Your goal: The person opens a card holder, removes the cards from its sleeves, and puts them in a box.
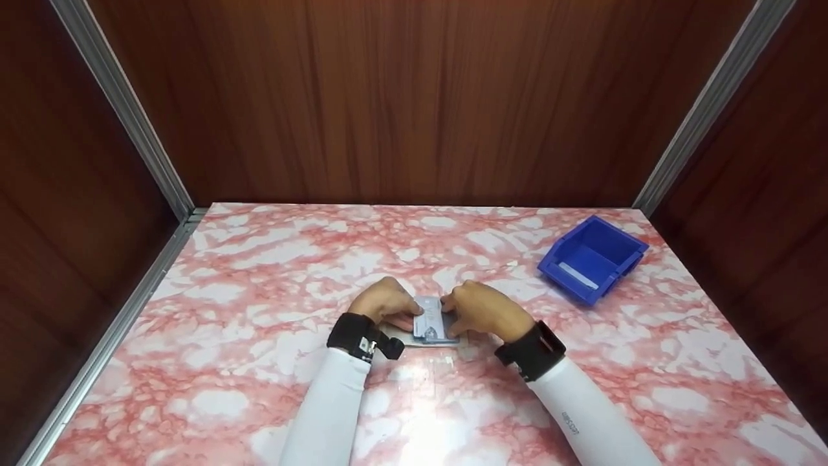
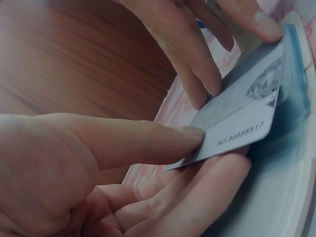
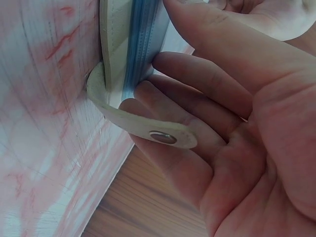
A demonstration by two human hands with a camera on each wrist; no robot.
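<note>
My left hand pinches a pale printed card between thumb and fingers, with the number end of the card facing the left wrist camera. Under the card lies an open card holder with a cream cover and clear bluish plastic sleeves. My right hand grips the holder's sleeves from the right, its thumb and fingertips at the card's far part. A cream strap with a metal snap sticks out from the cover beside the right fingers. Whether the card's far end sits inside a sleeve cannot be told.
A blue plastic bin with a white label strip stands at the right on the red-and-white marbled table. Brown wood-grain panels and metal posts enclose the table at the back and sides.
</note>
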